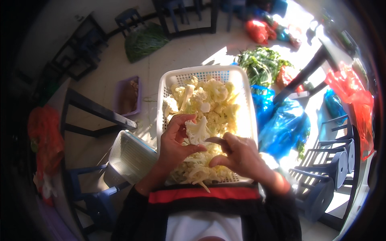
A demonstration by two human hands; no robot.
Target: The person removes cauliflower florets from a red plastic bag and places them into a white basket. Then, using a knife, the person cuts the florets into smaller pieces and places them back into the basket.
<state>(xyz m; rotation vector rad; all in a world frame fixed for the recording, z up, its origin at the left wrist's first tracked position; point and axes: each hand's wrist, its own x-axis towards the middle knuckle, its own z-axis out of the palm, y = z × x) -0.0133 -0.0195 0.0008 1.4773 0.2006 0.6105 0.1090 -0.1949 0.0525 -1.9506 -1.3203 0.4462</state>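
Note:
My left hand [177, 141] grips a cut cauliflower floret [197, 131] between thumb and fingers, its pale branching side showing. A small knife [215, 140] is held in my right hand [241, 153], its blade tip at the floret's right edge and the handle hidden in the fingers. Both hands are above a white perforated plastic basket [252, 120] filled with cauliflower pieces [215, 90]. One thick pale stem [187, 95] lies among the pieces at the basket's back left. Thin trimmings [199, 176] are heaped at its near end.
Left of the basket are an empty white basket [129, 156] and a purple tub [139, 96]. Blue plastic bags [283, 129] and leafy greens [259, 61] are on the right. Plastic stools [319, 192], table legs [102, 107] and a bag of greens [144, 40] stand around.

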